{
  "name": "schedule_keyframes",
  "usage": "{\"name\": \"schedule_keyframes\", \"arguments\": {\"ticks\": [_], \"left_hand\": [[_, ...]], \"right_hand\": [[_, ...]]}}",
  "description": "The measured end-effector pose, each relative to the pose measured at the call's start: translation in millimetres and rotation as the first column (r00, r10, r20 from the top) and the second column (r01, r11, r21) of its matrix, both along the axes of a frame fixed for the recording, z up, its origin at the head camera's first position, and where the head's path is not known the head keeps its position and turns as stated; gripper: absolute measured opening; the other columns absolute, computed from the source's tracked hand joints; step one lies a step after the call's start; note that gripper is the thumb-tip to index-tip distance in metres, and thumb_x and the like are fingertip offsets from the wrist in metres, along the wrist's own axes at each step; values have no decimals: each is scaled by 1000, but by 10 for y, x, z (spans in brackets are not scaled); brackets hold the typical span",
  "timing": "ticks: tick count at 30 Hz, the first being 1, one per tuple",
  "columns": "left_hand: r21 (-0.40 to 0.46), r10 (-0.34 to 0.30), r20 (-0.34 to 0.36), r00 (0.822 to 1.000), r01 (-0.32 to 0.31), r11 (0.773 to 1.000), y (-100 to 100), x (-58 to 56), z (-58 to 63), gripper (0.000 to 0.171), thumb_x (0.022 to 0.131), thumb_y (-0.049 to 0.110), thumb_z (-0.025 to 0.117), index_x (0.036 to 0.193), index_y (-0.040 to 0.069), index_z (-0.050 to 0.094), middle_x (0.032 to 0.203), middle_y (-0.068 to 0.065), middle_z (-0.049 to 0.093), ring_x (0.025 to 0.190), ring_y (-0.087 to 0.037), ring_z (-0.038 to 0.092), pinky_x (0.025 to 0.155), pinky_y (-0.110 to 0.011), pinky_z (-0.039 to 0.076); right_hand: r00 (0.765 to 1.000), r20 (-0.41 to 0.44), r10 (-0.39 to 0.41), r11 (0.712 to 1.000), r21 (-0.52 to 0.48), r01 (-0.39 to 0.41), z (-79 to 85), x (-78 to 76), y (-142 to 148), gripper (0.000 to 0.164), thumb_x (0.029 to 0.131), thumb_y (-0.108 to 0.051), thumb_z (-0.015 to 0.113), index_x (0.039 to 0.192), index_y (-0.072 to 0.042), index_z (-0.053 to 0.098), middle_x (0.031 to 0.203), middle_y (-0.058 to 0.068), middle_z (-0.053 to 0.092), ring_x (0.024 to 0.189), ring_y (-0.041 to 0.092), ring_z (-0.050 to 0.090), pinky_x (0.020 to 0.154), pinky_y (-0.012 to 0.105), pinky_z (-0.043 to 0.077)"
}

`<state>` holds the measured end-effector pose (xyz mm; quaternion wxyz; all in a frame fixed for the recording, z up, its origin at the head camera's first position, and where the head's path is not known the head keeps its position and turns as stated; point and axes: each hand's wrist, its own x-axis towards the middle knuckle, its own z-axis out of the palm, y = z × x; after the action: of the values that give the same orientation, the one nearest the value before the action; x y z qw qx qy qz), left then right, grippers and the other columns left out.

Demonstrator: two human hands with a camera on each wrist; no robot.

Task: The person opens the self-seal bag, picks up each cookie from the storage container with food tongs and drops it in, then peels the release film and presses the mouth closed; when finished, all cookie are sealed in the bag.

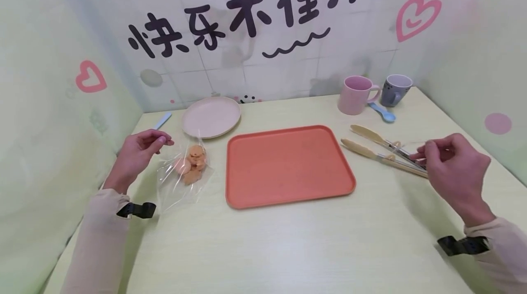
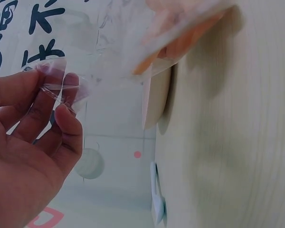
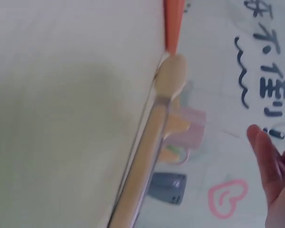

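Note:
My left hand (image 1: 137, 154) pinches the upper edge of a clear plastic bag (image 1: 170, 193). Its film wraps over the fingertips in the left wrist view. Inside lie several flat, rounded orange-tan pieces (image 1: 193, 166), like biscuits; close up, the bag (image 2: 118, 52) hangs beside the fingers. My right hand (image 1: 459, 168) hovers over the handle end of the tongs (image 1: 362, 148), its fingers loosely bent with nothing seen between them. In the right wrist view the fingers (image 3: 266, 156) stand apart from the tongs (image 3: 145, 156), which have tan tips and metal arms.
An orange tray (image 1: 290, 168) lies mid-table. Behind the bag are a pale pink plate (image 1: 211, 118) and a light blue utensil handle (image 1: 163, 120). A pink mug (image 1: 355, 96), a grey-blue cup (image 1: 396, 90) and a blue spoon (image 1: 384, 113) stand at the back right, near the wall.

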<state>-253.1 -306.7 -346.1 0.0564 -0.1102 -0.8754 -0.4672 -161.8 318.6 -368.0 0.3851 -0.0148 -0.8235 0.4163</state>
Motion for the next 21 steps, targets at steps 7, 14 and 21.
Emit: {"name": "schedule_keyframes", "arguments": {"ticks": [7,14,21], "left_hand": [[8,-2,1,1000,2,1000,-1,-1,-11,23,103,22,57,115,5,66,95,26,71,90,5,65,72,-13,49],[6,8,-1,1000,-8,1000,3,-9,-24,16,103,23,58,112,14,68,95,26,71,90,5,65,72,-13,49],[15,-1,3,1000,1,1000,6,-17,-35,19,103,22,57,114,9,67,95,26,71,90,5,64,73,-14,50]], "right_hand": [[934,-258,247,965,-15,-260,90,-105,-264,11,89,12,56,87,23,56,84,-26,71,67,-10,70,58,7,53],[944,-196,265,957,174,-232,41,-213,-350,6,85,17,64,91,16,63,84,-11,75,74,-20,64,65,1,49],[953,-263,151,970,226,-92,-52,-310,-328,6,86,14,62,91,17,65,83,31,72,83,-29,56,78,-6,42]]}}
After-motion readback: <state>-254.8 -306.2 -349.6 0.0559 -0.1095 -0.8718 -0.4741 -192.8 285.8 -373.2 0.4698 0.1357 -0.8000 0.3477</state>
